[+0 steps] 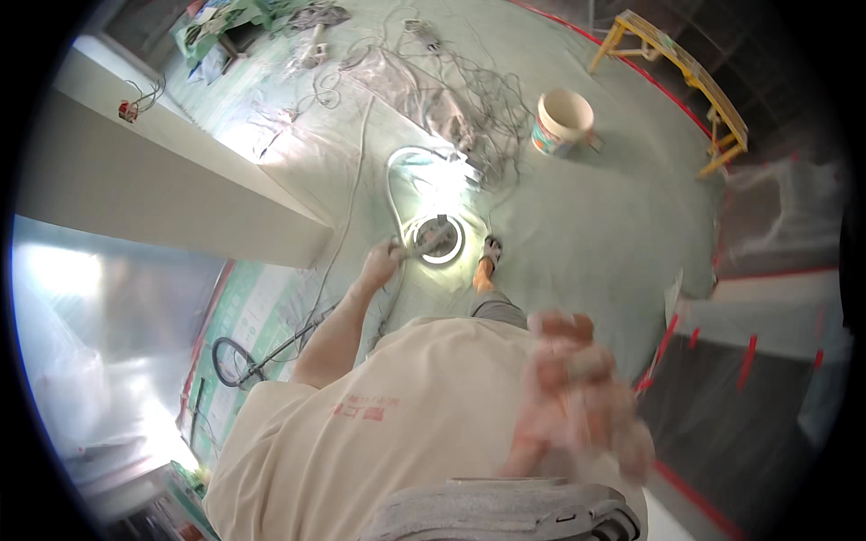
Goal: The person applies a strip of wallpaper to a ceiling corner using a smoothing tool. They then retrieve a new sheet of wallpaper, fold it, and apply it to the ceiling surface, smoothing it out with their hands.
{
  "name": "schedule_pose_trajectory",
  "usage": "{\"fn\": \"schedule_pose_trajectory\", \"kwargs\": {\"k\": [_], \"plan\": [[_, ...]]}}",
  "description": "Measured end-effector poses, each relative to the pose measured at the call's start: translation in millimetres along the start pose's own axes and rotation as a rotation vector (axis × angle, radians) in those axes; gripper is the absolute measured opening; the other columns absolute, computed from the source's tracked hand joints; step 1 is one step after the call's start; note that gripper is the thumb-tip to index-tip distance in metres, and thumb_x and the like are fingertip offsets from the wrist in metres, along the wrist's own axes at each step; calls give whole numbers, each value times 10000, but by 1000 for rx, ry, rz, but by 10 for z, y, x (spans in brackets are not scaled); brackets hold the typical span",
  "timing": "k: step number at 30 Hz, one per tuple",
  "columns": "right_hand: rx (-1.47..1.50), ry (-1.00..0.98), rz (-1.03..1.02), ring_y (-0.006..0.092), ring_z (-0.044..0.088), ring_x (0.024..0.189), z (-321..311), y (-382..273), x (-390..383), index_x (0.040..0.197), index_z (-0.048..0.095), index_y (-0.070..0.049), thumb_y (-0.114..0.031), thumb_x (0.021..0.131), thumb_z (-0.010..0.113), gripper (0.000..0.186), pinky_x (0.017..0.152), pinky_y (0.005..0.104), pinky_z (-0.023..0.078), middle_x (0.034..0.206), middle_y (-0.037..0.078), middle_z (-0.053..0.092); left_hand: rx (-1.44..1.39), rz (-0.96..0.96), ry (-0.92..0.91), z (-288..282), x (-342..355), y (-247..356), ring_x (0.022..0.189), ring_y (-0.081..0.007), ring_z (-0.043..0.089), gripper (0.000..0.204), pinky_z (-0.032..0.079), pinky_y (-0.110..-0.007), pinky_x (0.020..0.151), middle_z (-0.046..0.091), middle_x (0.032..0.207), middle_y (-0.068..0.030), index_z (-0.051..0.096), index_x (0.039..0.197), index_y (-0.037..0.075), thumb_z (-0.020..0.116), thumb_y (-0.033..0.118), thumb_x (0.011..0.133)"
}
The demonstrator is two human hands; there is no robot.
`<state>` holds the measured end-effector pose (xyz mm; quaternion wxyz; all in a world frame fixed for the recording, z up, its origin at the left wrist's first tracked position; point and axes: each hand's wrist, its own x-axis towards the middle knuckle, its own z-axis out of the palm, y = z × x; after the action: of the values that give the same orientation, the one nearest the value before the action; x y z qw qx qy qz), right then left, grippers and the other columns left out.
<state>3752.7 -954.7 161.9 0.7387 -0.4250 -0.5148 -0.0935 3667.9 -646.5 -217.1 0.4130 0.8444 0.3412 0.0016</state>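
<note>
My left hand [383, 263] grips the handle of a round-headed tool [435, 239] with a glowing ring, resting on or just above the floor ahead of me; a pale hose [390, 180] curves beside it. My right hand [577, 388] is raised at the right in front of my beige shirt, smeared by motion, and I cannot make out whether it holds anything. My foot [490, 257] stands right of the glowing ring. A grey dusty item [496, 514] lies at the bottom of the view, close to the camera.
A white bucket [564, 122] and a yellow step platform [686, 77] stand right. Tangled cables [496, 117] and plastic sheeting [397, 86] lie ahead. A beam or wall [162, 171] runs along the left, with a long black tool [236, 361] below it. Taped covering [722, 397] is right.
</note>
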Motion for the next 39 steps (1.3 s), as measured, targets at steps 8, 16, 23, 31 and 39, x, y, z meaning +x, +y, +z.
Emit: {"fn": "schedule_pose_trajectory", "kwargs": {"k": [8,16,23,31,39], "plan": [[-543,-615,1059,403,646,1238,-2031,3031,-72,1383,603,15,-280,969,735,525,1032,468,510,1311,247,681,48,-541,7,497,-295,-873,1053,-456,712,393,550,-504,948,747,1049,-298,773,1047,-17,579,304,927],[-364,-1199,685,394,638,1227,-1324,4956,1464,1393,611,-19,-336,981,696,527,1059,472,495,1295,203,695,140,-563,-19,545,466,-802,1169,-485,664,484,516,-520,1006,672,1288,-318,692,1260,0,535,394,1028],[-131,-1039,777,347,680,1205,180,6421,2124,1346,641,1,-194,941,777,469,1040,410,519,1274,202,713,-351,-771,31,-39,2448,-1074,1226,-493,630,478,489,-523,1050,639,1347,-318,641,1320,32,501,407,1060],[-202,-836,1325,215,724,1111,1356,9035,1757,1334,628,52,-157,1008,685,392,953,336,557,1174,173,759,-6,-606,-157,-1483,4484,-2335,1221,-460,642,384,496,-530,1047,684,1271,-292,673,1272,61,500,295,1022],[-830,-1130,1642,310,736,750,-290,10457,890,878,733,37,-298,931,665,346,761,420,586,879,202,747,-430,-617,417,-4705,6943,-2370,1120,-407,701,347,536,-484,996,743,1131,-261,718,1142,-17,612,265,970]]}}
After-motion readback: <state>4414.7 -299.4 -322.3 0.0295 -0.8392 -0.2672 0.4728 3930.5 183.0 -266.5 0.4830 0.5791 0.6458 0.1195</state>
